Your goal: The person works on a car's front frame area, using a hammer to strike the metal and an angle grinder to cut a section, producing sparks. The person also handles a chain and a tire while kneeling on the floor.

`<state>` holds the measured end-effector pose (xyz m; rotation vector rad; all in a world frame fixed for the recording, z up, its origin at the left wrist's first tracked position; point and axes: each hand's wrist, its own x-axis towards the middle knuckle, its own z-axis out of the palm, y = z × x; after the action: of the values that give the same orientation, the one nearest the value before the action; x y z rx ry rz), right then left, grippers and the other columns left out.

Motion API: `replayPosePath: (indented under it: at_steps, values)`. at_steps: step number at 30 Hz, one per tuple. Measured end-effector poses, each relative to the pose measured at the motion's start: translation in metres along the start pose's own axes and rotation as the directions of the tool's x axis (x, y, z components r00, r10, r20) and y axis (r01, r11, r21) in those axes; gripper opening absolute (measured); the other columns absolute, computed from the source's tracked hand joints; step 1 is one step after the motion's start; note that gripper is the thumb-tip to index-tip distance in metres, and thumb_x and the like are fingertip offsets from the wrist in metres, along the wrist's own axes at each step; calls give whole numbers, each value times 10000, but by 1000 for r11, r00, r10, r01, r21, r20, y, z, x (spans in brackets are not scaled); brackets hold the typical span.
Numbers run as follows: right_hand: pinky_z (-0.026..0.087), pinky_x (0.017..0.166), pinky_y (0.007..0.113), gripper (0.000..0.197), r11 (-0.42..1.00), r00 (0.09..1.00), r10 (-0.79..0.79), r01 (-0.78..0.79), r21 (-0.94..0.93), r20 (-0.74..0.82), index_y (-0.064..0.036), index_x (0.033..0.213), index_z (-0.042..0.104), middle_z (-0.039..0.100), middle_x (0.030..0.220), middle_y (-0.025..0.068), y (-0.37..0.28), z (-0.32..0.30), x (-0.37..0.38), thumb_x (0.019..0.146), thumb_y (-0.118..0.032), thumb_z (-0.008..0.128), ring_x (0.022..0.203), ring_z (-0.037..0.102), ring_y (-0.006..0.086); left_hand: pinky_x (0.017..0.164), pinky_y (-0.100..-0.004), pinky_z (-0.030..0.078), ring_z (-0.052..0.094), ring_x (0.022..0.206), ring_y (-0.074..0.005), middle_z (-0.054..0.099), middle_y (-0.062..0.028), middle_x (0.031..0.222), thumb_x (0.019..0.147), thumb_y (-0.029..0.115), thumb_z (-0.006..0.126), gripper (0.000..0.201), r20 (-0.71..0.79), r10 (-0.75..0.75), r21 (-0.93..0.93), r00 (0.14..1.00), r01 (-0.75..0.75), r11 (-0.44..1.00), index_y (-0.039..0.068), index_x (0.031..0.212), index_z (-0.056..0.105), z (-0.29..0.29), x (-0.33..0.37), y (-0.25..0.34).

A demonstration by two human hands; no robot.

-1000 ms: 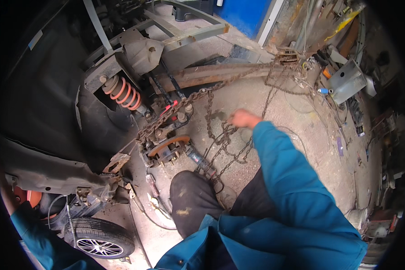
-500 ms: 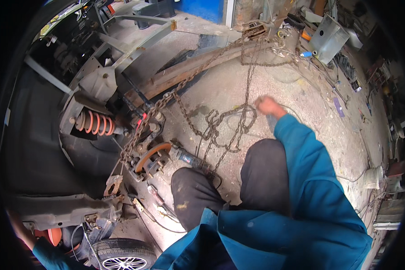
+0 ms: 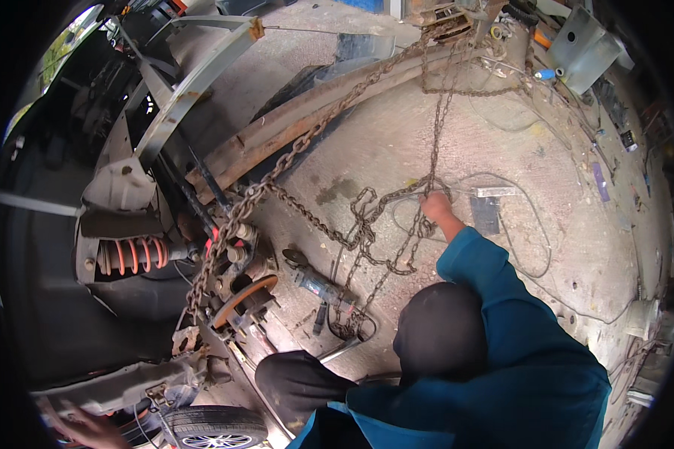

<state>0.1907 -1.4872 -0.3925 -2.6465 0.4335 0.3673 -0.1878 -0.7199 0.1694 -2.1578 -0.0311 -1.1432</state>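
Observation:
My right hand (image 3: 436, 206) is closed around the rusty chain (image 3: 435, 150), which hangs down in a near-vertical run to the floor. Below and left of that hand, slack chain loops lie on the concrete. Another length of the chain stretches taut from the wooden beam (image 3: 307, 116) toward the car's front suspension. At the lower left, my left hand (image 3: 86, 428) is beside the car's sill (image 3: 120, 383), blurred and partly cut by the picture's dark rim, with its fingers apart. An angle grinder (image 3: 318, 288) lies on the floor between the brake disc (image 3: 243, 301) and the chain loops.
An orange coil spring (image 3: 133, 256) sits in the opened wheel arch at left. A wheel with a tyre (image 3: 213, 426) lies near the sill. A thin cable (image 3: 550, 251) curls over the floor at right. A metal box (image 3: 583, 51) and scattered tools line the far right.
My right hand has moved onto the hanging chain and closed on it. My left hand has shifted along the sill. The view has tilted, showing more of the grinder as my left knee moved lower.

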Motion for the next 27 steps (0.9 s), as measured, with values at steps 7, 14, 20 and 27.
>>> replayPosePath:
  at_steps: [7, 14, 20, 27]
  values:
    - [642, 828, 498, 310, 996, 989, 89, -91, 10, 120, 17, 1132, 767, 790, 1060, 252, -3, 14, 15, 989, -248, 695, 955, 788, 384, 1148, -494, 494, 570, 1437, -390, 612, -249, 1523, 1050, 102, 607, 382, 644, -20, -703, 765, 602, 378, -43, 1402, 647, -14, -33, 351]
    - [565, 530, 352, 106, 743, 754, -262, -241, 625, 602, 11, 927, 720, 691, 733, 106, -16, -37, -64, 924, -94, 728, 589, 658, 181, 1005, -467, 570, 701, 1136, -450, 730, -275, 1251, 960, 130, 722, 328, 450, 571, -864, 686, 496, 85, -48, 1235, 695, -6, 2, 509]
    - [547, 573, 343, 136, 582, 553, -652, -74, 810, 519, 32, 957, 673, 664, 718, 62, -82, -129, -168, 934, -94, 717, 616, 664, 172, 1048, -427, 540, 695, 1198, -330, 725, -234, 1311, 1106, 350, 647, 516, 563, 698, -525, 442, 844, -110, -74, 1399, 621, 33, 53, 632]
    - [594, 633, 350, 236, 749, 664, -618, 334, 572, 421, 46, 1021, 678, 744, 862, 117, -117, -203, -200, 964, -176, 733, 691, 732, 175, 723, -309, 555, 672, 747, -153, 747, -91, 906, 1151, 202, 573, 271, 502, 752, -63, 428, 885, -462, -33, 1205, 696, 31, 121, 671]
